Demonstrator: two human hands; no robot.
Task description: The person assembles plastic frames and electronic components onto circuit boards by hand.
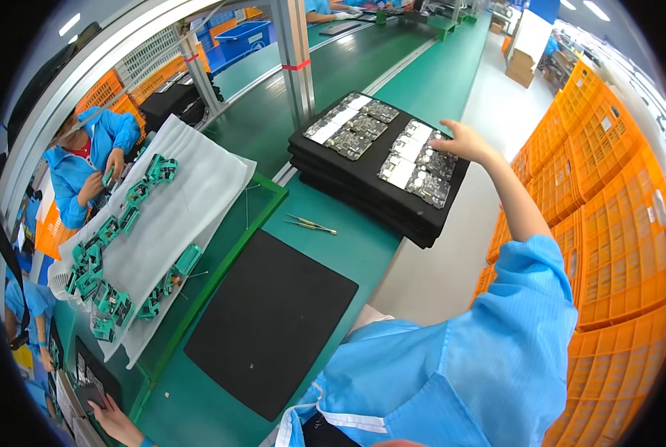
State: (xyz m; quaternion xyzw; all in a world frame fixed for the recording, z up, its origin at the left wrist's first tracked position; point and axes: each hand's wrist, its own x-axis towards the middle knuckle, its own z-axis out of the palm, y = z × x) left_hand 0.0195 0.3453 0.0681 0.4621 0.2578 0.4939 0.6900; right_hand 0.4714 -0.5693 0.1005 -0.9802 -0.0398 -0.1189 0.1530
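My right hand (pixel 463 144) reaches over the right edge of a stack of black foam sheets (pixel 415 220). Its thumb and fingers are apart, and the fingertips touch or hover just over a circuit board (pixel 431 160) in the right group. Several more circuit boards (pixel 348 138) with white areas lie in a left group on the same top sheet. At the lower left edge, my left hand (pixel 114 421) grips a flat dark grey piece (pixel 90 396); its kind is not clear. Beside that piece is a black tray (pixel 94 365) holding boards.
A bare black foam sheet (pixel 273 320) and tweezers (pixel 312 225) lie on the green bench. Green clamp-like fixtures (pixel 113 298) sit on a white-covered rack (pixel 191 171) with a green frame. Orange crates (pixel 616 223) are stacked at right. A co-worker (pixel 87 164) works across the bench.
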